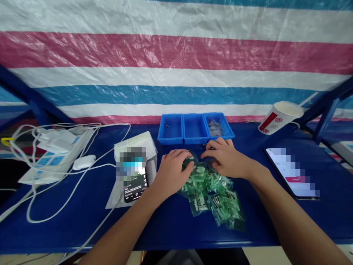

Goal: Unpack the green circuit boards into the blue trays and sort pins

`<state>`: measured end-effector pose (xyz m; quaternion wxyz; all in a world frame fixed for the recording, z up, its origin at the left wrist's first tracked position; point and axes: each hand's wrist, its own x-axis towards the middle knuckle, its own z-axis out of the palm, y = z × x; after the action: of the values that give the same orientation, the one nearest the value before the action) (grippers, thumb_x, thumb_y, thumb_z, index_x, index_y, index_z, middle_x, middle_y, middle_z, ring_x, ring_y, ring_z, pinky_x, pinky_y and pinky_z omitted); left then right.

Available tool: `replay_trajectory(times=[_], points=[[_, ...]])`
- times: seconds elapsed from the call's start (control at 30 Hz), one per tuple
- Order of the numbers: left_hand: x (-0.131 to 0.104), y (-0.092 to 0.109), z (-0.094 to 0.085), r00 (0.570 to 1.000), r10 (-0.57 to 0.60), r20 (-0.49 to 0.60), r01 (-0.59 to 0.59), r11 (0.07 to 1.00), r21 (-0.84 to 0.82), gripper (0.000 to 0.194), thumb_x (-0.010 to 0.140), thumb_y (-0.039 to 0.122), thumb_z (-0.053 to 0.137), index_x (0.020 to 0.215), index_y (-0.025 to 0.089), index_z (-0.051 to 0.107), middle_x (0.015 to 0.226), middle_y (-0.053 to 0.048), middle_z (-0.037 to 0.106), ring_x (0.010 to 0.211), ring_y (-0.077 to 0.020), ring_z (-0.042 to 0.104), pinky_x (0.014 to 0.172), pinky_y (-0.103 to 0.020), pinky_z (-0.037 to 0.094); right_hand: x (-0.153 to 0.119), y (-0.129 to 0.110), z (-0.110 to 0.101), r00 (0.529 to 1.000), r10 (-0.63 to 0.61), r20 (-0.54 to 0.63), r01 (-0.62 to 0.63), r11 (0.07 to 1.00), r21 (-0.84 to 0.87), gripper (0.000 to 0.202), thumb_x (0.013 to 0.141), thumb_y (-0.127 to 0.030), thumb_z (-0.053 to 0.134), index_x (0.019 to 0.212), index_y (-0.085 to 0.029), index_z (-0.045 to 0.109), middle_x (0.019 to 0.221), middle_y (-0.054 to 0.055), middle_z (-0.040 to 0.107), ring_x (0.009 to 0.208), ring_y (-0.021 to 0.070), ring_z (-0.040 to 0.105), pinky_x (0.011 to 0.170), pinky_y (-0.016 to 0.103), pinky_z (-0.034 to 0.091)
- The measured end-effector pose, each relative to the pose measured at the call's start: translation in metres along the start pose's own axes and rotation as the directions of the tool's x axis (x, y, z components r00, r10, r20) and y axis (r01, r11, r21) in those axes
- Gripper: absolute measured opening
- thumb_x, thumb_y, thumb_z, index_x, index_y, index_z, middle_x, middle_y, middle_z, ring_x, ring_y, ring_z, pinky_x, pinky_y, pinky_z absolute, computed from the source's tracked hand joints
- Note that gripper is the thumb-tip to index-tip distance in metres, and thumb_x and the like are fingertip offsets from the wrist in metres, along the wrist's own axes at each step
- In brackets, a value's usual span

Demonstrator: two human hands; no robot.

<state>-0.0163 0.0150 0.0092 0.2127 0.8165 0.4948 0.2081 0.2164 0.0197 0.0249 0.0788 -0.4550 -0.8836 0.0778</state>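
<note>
A pile of small clear plastic bags lies on the blue table, with green material, dark screws and pale pieces inside. My left hand rests at the pile's left edge, fingers curved, with a gap between thumb and index finger. At the upper right of the pile is my right hand, fingers bent and apart, touching the bags. A thin metal rod shows beside its fingers, leading to something dark partly hidden there; I cannot tell whether the hand touches it.
Three joined blue bins stand behind the hands; the left holds a small screw-like piece, the right clear bags. A phone leans on a box at left, near white cables and a power strip. Another phone and a paper cup are at right.
</note>
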Motion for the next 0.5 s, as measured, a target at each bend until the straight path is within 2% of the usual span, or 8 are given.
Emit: replay_trajectory(times=[0.3, 0.5], points=[[-0.0006, -0.0004, 0.0011, 1.0, 0.006, -0.011, -0.006, 1.0, -0.019, 0.015, 0.095, 0.029, 0.055, 0.105, 0.025, 0.065, 0.124, -0.006, 0.069, 0.119, -0.0303, 0.06, 0.096, -0.053, 0.043, 0.0018, -0.0016, 0.0059, 1.0, 0.02, 0.022, -0.02, 1.0, -0.012, 0.026, 0.072, -0.006, 0.053, 0.088, -0.022, 0.065, 0.103, 0.008, 0.059, 0.098, 0.0272, 0.048, 0.075, 0.038, 0.026], [0.0, 0.0001, -0.0009, 1.0, 0.003, -0.029, -0.005, 0.999, -0.052, 0.013, 0.094, 0.029, 0.056, 0.103, 0.024, 0.065, 0.12, -0.007, 0.07, 0.117, -0.0298, 0.06, 0.098, -0.053, 0.043, 0.0055, -0.0052, 0.0021, 0.996, 0.06, -0.058, -0.057, 0.997, 0.06, 0.016, 0.073, -0.005, 0.051, 0.078, -0.02, 0.056, 0.097, 0.006, 0.061, 0.097, 0.0254, 0.049, 0.077, 0.038, 0.028]])
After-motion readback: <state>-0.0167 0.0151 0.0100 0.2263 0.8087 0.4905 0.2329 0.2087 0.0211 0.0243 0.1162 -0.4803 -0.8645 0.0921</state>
